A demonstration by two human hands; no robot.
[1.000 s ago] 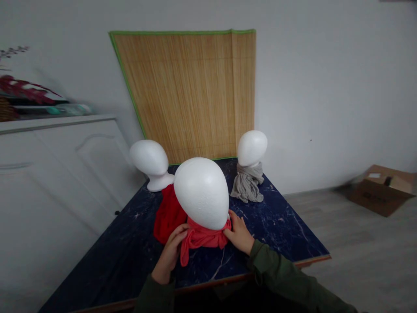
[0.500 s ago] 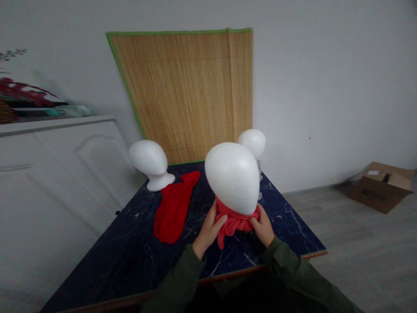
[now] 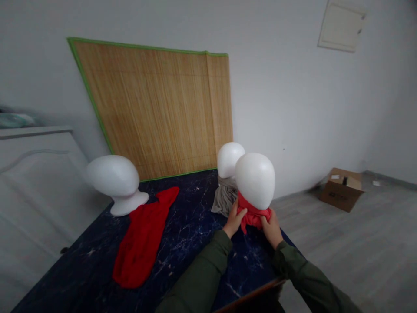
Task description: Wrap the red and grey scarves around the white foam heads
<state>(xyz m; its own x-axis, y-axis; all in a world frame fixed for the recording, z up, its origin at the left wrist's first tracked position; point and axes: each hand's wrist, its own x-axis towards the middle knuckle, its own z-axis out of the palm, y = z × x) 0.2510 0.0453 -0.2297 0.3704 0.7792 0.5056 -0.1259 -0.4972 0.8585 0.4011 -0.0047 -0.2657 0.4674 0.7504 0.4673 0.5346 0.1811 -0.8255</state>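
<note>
A white foam head (image 3: 255, 179) with a red scarf (image 3: 251, 215) tied round its neck stands at the right side of the dark blue marbled table (image 3: 182, 234). My left hand (image 3: 233, 218) grips the scarfed neck from the left, and my right hand (image 3: 271, 224) grips it from the right. Just behind it stands a second foam head (image 3: 229, 158) wearing a grey scarf (image 3: 224, 199). A third, bare foam head (image 3: 112, 179) sits at the far left. A loose red cloth (image 3: 143, 238) lies flat on the table between them.
A bamboo mat (image 3: 156, 108) with green edging leans against the white wall behind the table. A white cabinet (image 3: 35, 174) stands at the left. A cardboard box (image 3: 342, 193) lies on the grey floor at the right. The table's near right edge (image 3: 254, 293) is close to my arms.
Both hands carried the red-scarfed foam head from the table's middle to the right, beside the grey-scarfed head. The view has swung to the right.
</note>
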